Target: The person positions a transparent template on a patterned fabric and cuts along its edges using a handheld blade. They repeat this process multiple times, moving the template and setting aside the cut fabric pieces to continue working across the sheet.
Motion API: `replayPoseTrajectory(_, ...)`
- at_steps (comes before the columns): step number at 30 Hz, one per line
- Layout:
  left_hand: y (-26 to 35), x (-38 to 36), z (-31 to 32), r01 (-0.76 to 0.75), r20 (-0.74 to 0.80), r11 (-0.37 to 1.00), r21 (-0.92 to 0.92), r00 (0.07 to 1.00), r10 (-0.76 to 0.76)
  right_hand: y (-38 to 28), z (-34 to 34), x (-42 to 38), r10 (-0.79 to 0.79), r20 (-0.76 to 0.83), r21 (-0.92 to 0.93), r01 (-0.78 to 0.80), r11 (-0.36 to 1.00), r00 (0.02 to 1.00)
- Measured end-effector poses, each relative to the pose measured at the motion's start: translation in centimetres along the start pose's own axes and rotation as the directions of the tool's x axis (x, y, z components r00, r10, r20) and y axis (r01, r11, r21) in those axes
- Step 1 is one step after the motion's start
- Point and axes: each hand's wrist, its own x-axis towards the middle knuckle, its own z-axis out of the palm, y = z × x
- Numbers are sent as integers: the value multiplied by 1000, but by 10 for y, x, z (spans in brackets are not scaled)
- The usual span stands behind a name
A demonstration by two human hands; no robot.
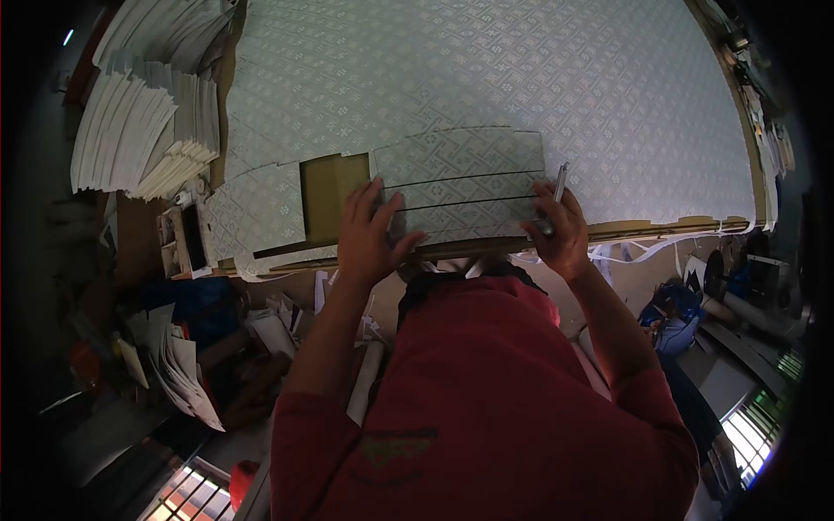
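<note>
My left hand (369, 233) lies with fingers spread at the left ends of several cut strips of pale patterned fabric (465, 189). Two dark, narrow gaps run between the strips. At their right ends is my right hand (563, 227), its fingers curled around a slim silver tool (562, 178) whose shaft sticks up past the knuckles. Its fingertips rest at the strips' edge; the tool's lower end is hidden in the hand. A large sheet of the same fabric (486, 74) covers the table beyond the strips.
Left of the strips, a rectangular opening in the fabric bares the brownish tabletop (326, 200). Stacks of white sheets (130, 122) stand at the far left, above a small box with a dark device (193, 236). White scraps (643, 252) hang along the table's front edge.
</note>
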Motion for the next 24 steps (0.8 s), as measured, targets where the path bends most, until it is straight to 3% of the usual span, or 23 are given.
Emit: replayPoseTrajectory(24,6,1,-4,44,14,999,6,999,-44,-4,-3,3,-24,4,-69,24,997,1000)
